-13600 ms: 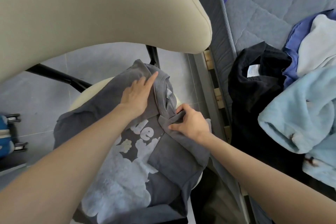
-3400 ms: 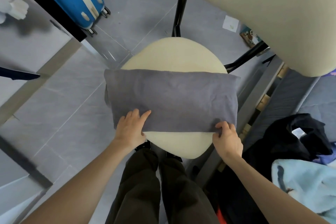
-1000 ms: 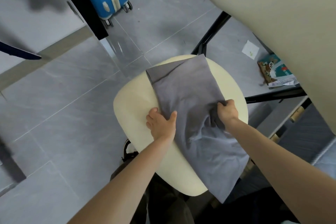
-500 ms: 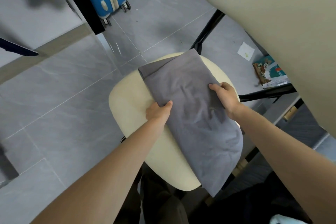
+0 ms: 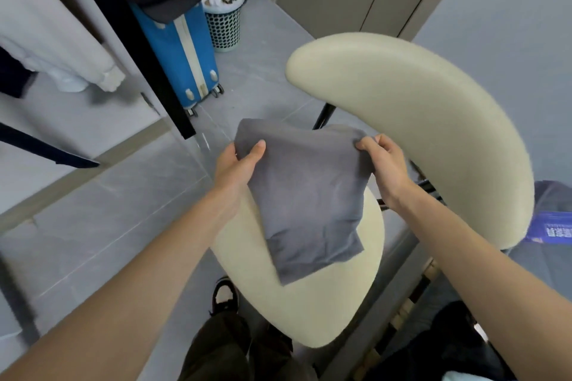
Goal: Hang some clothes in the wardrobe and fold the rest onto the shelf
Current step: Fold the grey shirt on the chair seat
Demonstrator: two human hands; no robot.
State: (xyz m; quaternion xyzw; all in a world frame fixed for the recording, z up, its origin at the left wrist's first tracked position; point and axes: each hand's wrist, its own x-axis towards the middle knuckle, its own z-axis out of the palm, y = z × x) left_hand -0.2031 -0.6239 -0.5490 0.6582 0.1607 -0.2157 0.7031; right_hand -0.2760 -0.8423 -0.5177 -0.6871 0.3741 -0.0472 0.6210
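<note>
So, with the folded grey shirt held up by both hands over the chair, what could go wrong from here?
1. Both hands, left hand and right hand, hold only the top corners of the folded grey shirt; its lower end hangs toward the chair seat, so the fold may open while carried.
2. The blue suitcase and the black frame post stand near the wardrobe side; the hanging shirt could catch there.

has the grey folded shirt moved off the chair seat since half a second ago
Yes. The grey folded shirt, then flat on the chair seat, is now lifted above it, toward the backrest, gripped by both hands.
</note>
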